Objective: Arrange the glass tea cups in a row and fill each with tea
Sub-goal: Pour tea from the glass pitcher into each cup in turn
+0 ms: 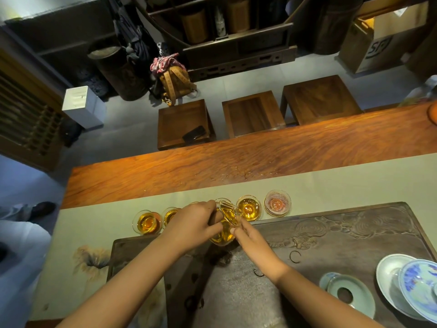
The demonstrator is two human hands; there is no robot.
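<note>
Head view: both hands (220,223) tilt pitcher (228,221) beside tray's (354,233) far edge.

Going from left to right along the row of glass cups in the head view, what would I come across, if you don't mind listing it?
Tea-filled cup → second tea-filled cup, partly behind the left hand → glass pitcher held by both hands, the right hand below it → tea-filled cup beside the pitcher → pinkish cup with no amber tea.

Row of glass cups (249,207) along tray's far edge blocks low passes there. Bare runner (343,185) and wood tabletop (212,166) beyond: open. Tray (343,235) middle free; porcelain dishes (406,287) crowd near-right corner. Both forearms cross tray's near-left.
</note>
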